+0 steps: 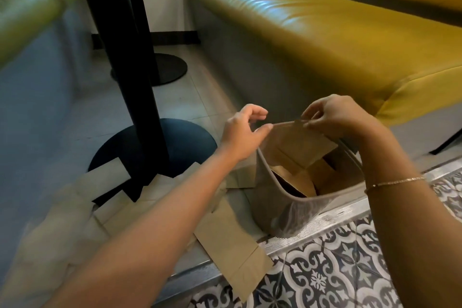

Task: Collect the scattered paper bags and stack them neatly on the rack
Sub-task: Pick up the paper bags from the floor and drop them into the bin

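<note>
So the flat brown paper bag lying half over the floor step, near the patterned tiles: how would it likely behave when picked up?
The flat paper bag looks thin and creased, so it would probably flop and bend if lifted by one edge. It lies folded flat, so it is likely very light and may slide when pushed. Its end overhangs the metal step edge, which should make it easy to pinch.

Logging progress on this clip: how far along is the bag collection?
Partly done. Done: several folded paper bags already sit inside the grey bin. In hand: the right hand pinches the top edge of a paper bag held over the bin, with the left hand at its other corner. Left: flat bags on the floor, some by the table base. No rack is in view.
</note>
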Tool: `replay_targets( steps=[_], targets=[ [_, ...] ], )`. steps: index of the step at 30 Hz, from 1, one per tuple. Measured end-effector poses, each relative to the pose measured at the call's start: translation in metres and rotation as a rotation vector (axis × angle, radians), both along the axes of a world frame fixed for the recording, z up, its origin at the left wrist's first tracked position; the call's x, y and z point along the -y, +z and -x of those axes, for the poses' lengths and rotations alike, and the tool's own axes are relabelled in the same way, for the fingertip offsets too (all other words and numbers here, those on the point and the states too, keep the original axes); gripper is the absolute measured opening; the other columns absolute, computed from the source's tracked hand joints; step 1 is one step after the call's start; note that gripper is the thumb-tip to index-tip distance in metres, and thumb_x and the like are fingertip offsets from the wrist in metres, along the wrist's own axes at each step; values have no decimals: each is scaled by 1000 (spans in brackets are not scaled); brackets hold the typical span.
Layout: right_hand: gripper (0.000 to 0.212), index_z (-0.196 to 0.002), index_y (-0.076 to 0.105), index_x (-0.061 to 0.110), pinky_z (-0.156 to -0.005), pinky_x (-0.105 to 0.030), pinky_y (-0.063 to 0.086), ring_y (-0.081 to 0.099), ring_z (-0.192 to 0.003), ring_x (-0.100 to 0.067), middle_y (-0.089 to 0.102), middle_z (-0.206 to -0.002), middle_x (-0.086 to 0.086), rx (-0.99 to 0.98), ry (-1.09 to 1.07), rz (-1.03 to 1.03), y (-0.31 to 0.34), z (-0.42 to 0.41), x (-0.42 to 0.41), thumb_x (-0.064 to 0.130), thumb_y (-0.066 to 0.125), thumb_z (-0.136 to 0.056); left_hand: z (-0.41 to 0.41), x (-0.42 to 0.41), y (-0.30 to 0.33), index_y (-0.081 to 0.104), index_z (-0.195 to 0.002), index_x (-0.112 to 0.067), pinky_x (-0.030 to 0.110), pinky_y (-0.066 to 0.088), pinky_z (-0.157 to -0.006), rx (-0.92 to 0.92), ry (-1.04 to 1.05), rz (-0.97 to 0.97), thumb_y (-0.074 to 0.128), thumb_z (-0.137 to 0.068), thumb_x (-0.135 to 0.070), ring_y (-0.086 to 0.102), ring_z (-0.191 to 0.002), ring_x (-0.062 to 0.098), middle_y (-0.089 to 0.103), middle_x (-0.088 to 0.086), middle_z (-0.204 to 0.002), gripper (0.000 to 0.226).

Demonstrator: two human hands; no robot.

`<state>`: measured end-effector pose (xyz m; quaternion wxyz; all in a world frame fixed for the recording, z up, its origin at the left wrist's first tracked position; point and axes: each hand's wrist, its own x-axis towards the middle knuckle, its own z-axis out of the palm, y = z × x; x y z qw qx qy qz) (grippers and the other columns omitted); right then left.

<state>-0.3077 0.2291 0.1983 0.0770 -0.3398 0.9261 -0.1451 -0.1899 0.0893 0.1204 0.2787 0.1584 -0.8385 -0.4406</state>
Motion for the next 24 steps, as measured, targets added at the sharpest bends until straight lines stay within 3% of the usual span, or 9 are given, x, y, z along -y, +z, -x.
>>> replay_targets(
  steps=[3, 6, 9, 12, 15, 18, 21, 24],
  targets=[
    [31, -117, 61, 18, -69, -23, 47, 57, -92, -15, 62, -111, -2, 18, 17, 57, -28, -11, 12, 24, 66, -87, -19, 16, -39, 58, -107, -13, 19, 50, -80, 66, 114, -19, 63, -88, -18, 58, -89, 6, 62, -4, -96, 21],
    [28, -116, 63, 17, -81, -35, 55, 61, -98, -18, 65, -112, -3, -100, 72, 235, -42, -37, 34, 22, 62, -89, -43, 25, -99, 58, -109, -16, 20, 48, -79, 350, 44, 57, 62, -87, -16, 60, -92, 9, 63, -1, -102, 23],
    [22, -111, 66, 17, -83, -34, 55, 63, -92, -16, 66, -105, -1, -192, 243, 314, -61, -71, 60, 21, 57, -91, -71, 12, -159, 48, -127, -15, 29, 46, -92, 759, -203, 208, 64, -84, -22, 53, -113, 20, 55, 5, -121, 46],
    [19, -105, 67, 18, -78, -29, 54, 62, -86, -13, 66, -99, 0, -208, 458, 256, -92, -96, 85, 21, 54, -91, -97, -15, -199, 27, -143, -20, 43, 31, -110, 1072, -431, 299, 72, -77, -33, 33, -132, 26, 32, 6, -144, 81],
    [21, -111, 63, 19, -74, -20, 47, 58, -84, -9, 61, -97, 4, -97, 530, 33, -128, -111, 100, 21, 53, -93, -111, -31, -221, 11, -149, -19, 48, 13, -115, 1095, -511, 626, 73, -73, -39, 13, -141, 27, 13, 6, -154, 100],
    [23, -114, 61, 15, -79, -29, 54, 62, -91, -18, 63, -104, -4, -7, 513, -263, -167, -114, 102, 18, 54, -91, -114, -34, -239, 17, -146, -10, 50, 15, -114, 1014, -500, 818, 61, -83, -41, 23, -136, 33, 24, 14, -148, 84],
    [23, -113, 61, 11, -76, -29, 52, 62, -93, -22, 62, -108, -8, 52, 429, -408, -200, -108, 97, 14, 52, -92, -113, -27, -244, 41, -135, -12, 46, 31, -107, 909, -548, 739, 45, -92, -39, 40, -126, 30, 44, 12, -137, 51],
    [23, -112, 61, 6, -77, -29, 50, 62, -96, -24, 62, -109, -11, 93, 290, -435, -218, -98, 100, 8, 46, -93, -109, -7, -224, 56, -121, -16, 39, 43, -95, 891, -429, 475, 37, -98, -30, 53, -112, 27, 56, 10, -123, 33]
  ],
)
